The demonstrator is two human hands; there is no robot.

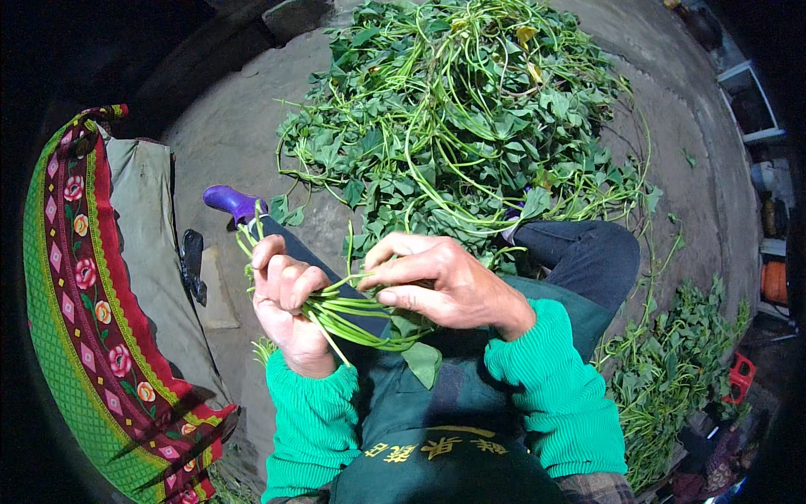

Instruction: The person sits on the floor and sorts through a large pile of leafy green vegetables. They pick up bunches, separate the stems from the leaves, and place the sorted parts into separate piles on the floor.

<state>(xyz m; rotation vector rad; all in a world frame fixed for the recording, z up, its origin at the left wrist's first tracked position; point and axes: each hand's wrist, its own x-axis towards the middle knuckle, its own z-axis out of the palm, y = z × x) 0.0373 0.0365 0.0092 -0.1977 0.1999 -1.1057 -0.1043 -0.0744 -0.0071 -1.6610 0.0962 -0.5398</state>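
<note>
A bundle of long green leaf stems (352,315) lies across my lap, and my left hand (286,296) is closed around it. The cut ends poke out above that fist. My right hand (434,277) is beside the bundle, thumb and fingertips pinched at a thin green stem near its middle. Leaves hang under the right hand, one broad leaf (423,363) resting against the dark green apron (434,403). In front of me, a large heap of leafy vines (453,120), looking like sweet potato vines, covers the floor.
A second pile of vines (667,372) lies at the right, near a red plastic object (738,378). At the left is a flower-patterned cloth (94,302) beside a grey cover (148,208). My purple shoe (233,201) rests on the floor. White shelving (752,101) stands far right.
</note>
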